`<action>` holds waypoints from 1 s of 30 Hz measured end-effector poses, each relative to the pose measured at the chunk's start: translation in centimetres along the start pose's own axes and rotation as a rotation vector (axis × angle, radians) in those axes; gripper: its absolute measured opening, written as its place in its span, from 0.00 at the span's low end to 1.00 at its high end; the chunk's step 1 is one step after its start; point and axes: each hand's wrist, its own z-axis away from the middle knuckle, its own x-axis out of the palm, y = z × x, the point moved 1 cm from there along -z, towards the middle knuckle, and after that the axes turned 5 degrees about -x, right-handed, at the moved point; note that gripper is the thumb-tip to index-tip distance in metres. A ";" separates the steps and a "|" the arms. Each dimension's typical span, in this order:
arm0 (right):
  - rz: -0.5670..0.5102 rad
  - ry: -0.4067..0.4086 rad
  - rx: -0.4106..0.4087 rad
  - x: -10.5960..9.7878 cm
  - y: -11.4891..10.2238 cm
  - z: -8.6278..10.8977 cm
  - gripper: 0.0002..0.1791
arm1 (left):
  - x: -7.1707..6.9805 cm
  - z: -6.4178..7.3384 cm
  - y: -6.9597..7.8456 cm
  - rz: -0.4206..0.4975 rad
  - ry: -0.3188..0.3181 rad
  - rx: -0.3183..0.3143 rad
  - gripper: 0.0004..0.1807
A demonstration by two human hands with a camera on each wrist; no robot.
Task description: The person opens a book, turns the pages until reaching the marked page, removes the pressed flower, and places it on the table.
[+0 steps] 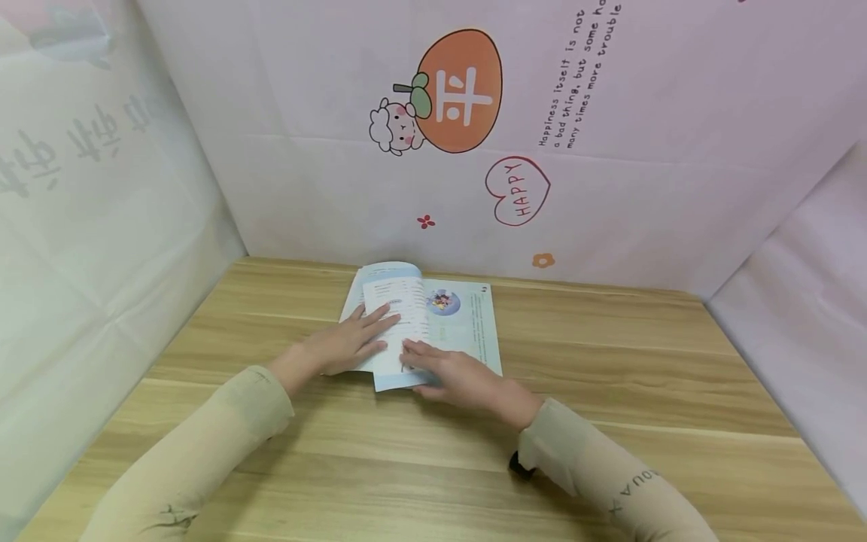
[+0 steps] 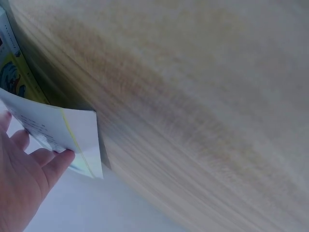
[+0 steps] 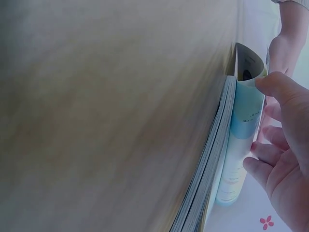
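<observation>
An open book lies near the back edge of the wooden table, a round cartoon picture on its right page. One leaf curves over from the spine onto the left side. My left hand rests on the left pages with its fingers spread. In the left wrist view, fingertips of that hand touch a page whose corner lifts. My right hand lies against the curved leaf near the spine. In the right wrist view, its thumb touches the bent edge, and its loosely extended fingers meet the leaf.
The wooden table extends on all sides of the book. A white printed sheet hangs behind the table, and pale sheets stand at left and right. Something black shows under the right sleeve's cuff.
</observation>
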 end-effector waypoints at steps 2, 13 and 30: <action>-0.002 -0.007 0.010 0.0 0.0 0.1 0.32 | 0.0 0.0 0.0 -0.001 -0.006 -0.002 0.31; 0.011 0.003 0.123 -0.2 1.2 1.3 0.37 | -0.2 -0.1 -0.3 0.002 -0.005 -0.049 0.31; -0.084 -0.090 0.260 -2.1 3.3 4.4 0.29 | -0.2 -0.2 -0.8 -0.009 -0.011 -0.090 0.33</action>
